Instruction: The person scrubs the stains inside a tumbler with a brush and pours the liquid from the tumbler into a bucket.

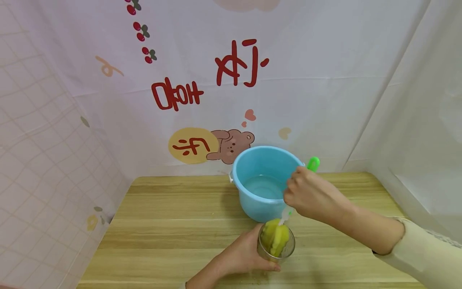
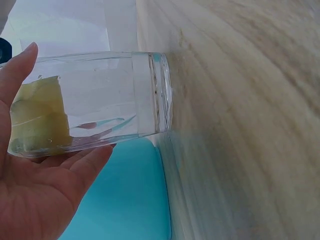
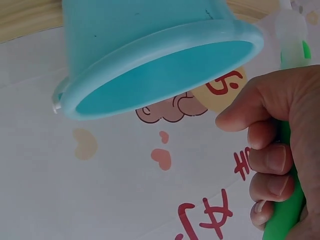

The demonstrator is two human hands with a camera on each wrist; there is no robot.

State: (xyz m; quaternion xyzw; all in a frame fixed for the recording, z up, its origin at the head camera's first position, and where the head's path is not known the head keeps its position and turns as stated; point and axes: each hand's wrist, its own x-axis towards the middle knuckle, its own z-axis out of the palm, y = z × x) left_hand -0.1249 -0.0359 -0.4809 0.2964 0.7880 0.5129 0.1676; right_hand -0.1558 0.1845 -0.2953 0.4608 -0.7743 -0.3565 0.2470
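A clear drinking glass (image 1: 288,249) stands close to the table's front edge, gripped around its side by my left hand (image 1: 249,251). In the left wrist view, the fingers and thumb of my left hand (image 2: 45,185) curl about the glass (image 2: 100,95), its base at the wooden surface. My right hand (image 1: 312,196) is wrapped around the green handle (image 1: 313,163) of a sponge cup brush, as the right wrist view also shows with the hand (image 3: 280,150) and handle (image 3: 285,215). The yellow sponge head (image 1: 275,237) sits inside the upper part of the glass.
Behind the glass stands a light blue bucket (image 1: 252,204) with some water in it, close to my right forearm. Both rest on a wood-grain table (image 1: 173,224). A white printed cloth (image 1: 310,100) hangs behind, with more cloth at both sides.
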